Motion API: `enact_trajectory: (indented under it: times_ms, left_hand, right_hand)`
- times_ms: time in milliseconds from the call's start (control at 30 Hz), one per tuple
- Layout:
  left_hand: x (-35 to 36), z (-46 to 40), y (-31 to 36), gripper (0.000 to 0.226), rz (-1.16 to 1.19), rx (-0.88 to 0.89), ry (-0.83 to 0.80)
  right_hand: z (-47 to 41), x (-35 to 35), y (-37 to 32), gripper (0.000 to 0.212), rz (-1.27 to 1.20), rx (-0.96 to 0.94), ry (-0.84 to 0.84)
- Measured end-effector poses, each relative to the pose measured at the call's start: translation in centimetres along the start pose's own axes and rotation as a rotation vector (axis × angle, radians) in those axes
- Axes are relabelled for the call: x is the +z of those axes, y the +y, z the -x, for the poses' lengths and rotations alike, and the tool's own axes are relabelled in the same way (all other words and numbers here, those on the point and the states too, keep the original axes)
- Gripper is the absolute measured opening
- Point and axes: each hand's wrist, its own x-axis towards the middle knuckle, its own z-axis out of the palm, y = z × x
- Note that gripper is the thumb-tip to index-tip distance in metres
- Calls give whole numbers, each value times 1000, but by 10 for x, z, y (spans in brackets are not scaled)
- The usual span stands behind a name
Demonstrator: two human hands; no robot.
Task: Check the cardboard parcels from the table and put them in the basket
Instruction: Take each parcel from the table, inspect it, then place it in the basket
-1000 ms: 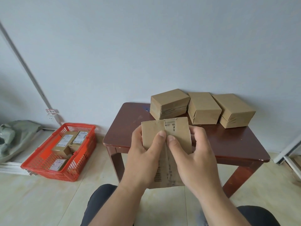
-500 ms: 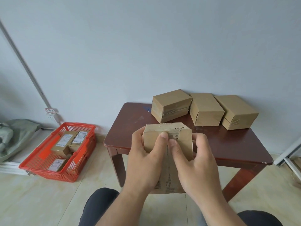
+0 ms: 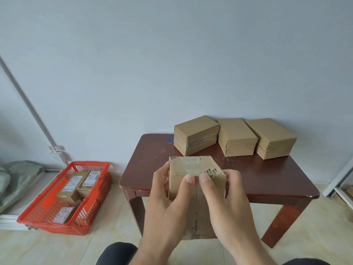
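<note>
Head view: parcel long axis upright, end face tipped camerawards.

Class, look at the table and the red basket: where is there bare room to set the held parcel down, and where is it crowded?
Bare tabletop lies left of and in front of the three parcels that crowd the back edge. In the basket, labelled parcels fill the floor; only its near right corner looks free. Both hands hold the parcel.

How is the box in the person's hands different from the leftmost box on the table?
The held parcel is up in the air, gripped by the left hand and right hand; the leftmost table parcel rests untouched on the table. The held parcel shows dark printed marks; the table parcel looks plain. Both are brown taped cardboard.
</note>
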Motion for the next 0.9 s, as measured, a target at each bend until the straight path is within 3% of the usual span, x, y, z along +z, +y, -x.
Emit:
enact_trajectory:
  times_ms: [67,433,667,900]
  left_hand:
    - [-1,-3,-2,40,-11,-17,-11]
    - [12,6,-10,45,-12,2,-5]
    - [7,-3,-9,28,-2,-3,83]
    - [12,8,-14,34,-32,48,80]
  right_hand:
    - [0,0,1,28,30,-24,-5]
    - [-8,-2,9,40,-13,-13,-15]
    - [3,5,21,54,33,-107,18]
    - [-9,4,21,41,30,-101,102]
